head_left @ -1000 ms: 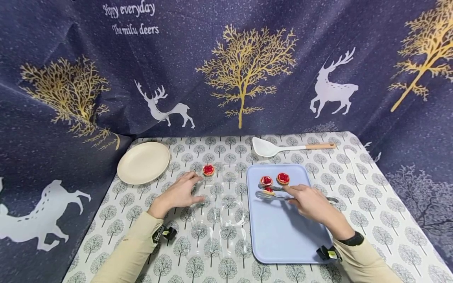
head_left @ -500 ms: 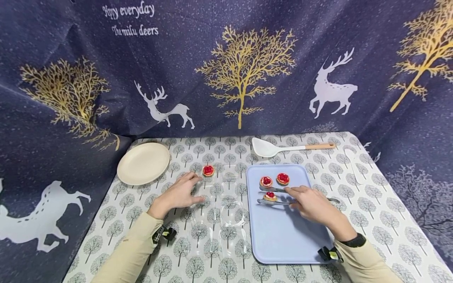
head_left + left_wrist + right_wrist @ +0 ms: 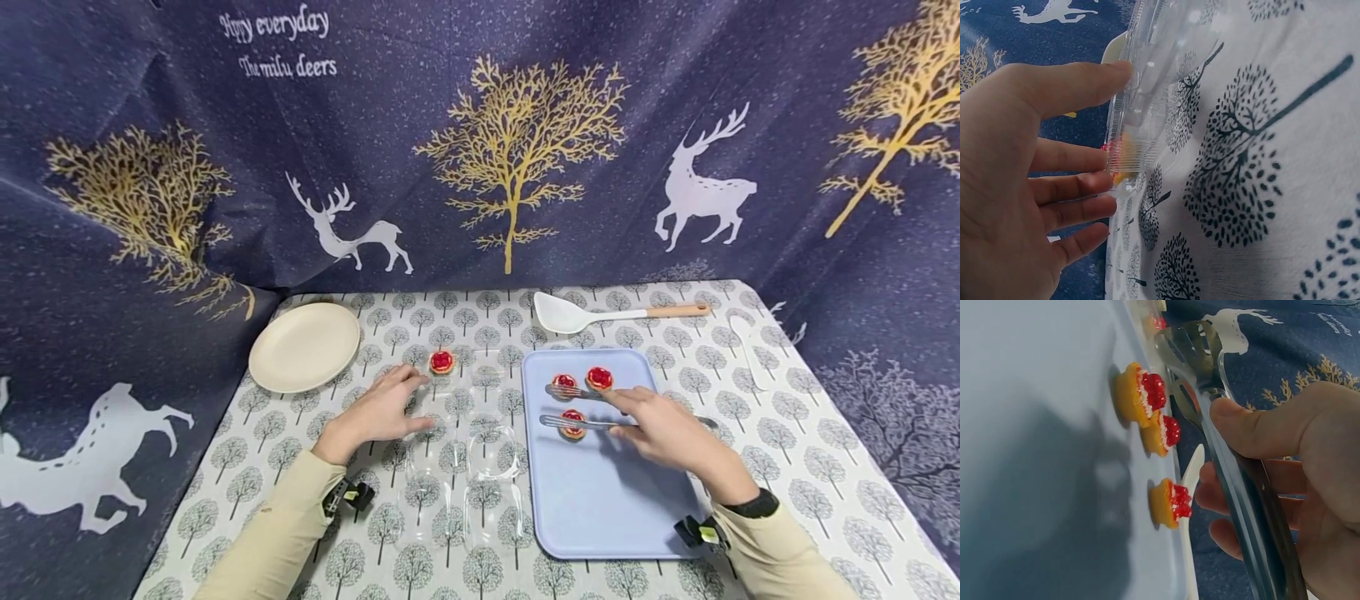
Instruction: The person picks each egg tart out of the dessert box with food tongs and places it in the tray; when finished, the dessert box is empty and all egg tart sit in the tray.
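My right hand (image 3: 667, 429) grips metal tongs (image 3: 1235, 481), whose two arms stand apart above the blue tray (image 3: 600, 500). One tong arm passes over a near tart (image 3: 573, 424) with red topping, the other over the back-left tart (image 3: 564, 385). The back-right tart (image 3: 599, 378) sits beside them. All three tarts rest on the tray, none held in the tongs. My left hand (image 3: 382, 408), thumb and fingers spread, touches the rim of a clear plastic container (image 3: 1141, 106). Another tart (image 3: 442, 362) is in the container's far-left part.
A cream plate (image 3: 303, 347) lies at the back left. Behind the tray is a white spatula (image 3: 570, 315) with a wooden handle. A slim white utensil (image 3: 747, 354) lies on the right. Tree-patterned cloth (image 3: 360, 533) covers the table.
The tongs have spread and risen from the near tart, which was between them a second ago. That tart now sits slightly nearer, apart from the back-left one. My left hand has stayed still.
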Demonstrator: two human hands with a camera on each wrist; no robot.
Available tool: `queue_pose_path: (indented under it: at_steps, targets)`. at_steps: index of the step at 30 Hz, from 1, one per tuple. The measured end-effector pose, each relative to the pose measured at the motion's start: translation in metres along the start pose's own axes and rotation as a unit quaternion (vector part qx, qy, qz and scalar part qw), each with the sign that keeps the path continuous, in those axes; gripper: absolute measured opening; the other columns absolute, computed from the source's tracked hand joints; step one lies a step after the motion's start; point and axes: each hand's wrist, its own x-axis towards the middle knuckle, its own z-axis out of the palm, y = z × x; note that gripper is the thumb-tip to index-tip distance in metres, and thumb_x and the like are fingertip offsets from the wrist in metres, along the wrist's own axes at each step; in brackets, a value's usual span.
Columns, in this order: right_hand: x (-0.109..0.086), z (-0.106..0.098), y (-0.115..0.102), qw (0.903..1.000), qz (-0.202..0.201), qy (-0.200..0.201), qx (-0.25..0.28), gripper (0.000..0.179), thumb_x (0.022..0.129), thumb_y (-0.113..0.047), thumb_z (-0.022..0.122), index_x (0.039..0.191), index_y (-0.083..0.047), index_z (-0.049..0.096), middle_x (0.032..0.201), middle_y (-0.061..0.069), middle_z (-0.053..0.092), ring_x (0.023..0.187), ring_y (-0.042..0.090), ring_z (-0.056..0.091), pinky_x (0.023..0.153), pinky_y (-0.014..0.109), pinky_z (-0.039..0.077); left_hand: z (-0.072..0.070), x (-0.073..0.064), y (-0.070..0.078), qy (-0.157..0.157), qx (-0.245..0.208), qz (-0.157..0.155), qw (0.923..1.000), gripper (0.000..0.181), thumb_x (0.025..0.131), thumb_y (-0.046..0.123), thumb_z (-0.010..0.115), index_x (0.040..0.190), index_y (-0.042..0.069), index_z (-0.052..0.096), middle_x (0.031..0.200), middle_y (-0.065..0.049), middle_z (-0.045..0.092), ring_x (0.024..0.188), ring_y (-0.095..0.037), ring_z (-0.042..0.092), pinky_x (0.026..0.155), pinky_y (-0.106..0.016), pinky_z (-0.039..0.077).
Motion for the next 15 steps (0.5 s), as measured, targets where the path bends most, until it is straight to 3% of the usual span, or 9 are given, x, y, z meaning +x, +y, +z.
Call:
queue_pose_path:
  at_steps: [5,11,15]
  targets:
    - [0.010,-0.005,-0.004,1.0000,0.000,0.002,-0.007,0.060,0.084,-0.024,0.074,0.137,-0.005,0.054,0.122,0.021,0.065,0.103,0.036,0.065,0.083,0.050,0.058,-0.002,0.000,0.002,0.001,0.006,0.005,1.0000,0.078,0.077,0.043,0.079,0.137,0.002,0.052,0.127,-0.009,0.054,0.115,-0.027,0.053,0.106,-0.050,0.044]
    - [0.028,-0.008,-0.008,0.9999,-0.009,0.009,-0.002,0.058,0.086,-0.025,0.073,0.137,-0.005,0.054,0.130,0.019,0.061,0.116,0.039,0.059,0.095,0.056,0.051,-0.005,0.002,0.003,0.014,0.016,0.012,0.9997,0.075,0.078,0.042,0.078,0.136,0.002,0.053,0.129,-0.011,0.055,0.120,-0.029,0.052,0.110,-0.050,0.041]
    - [0.040,-0.008,-0.011,0.9996,-0.021,0.018,-0.009,0.057,0.086,-0.025,0.073,0.136,-0.003,0.054,0.131,0.019,0.061,0.116,0.038,0.060,0.094,0.055,0.052,-0.007,0.006,0.000,0.029,0.020,0.020,0.9992,0.073,0.080,0.041,0.077,0.135,0.001,0.053,0.128,-0.013,0.055,0.118,-0.030,0.053,0.107,-0.049,0.045]
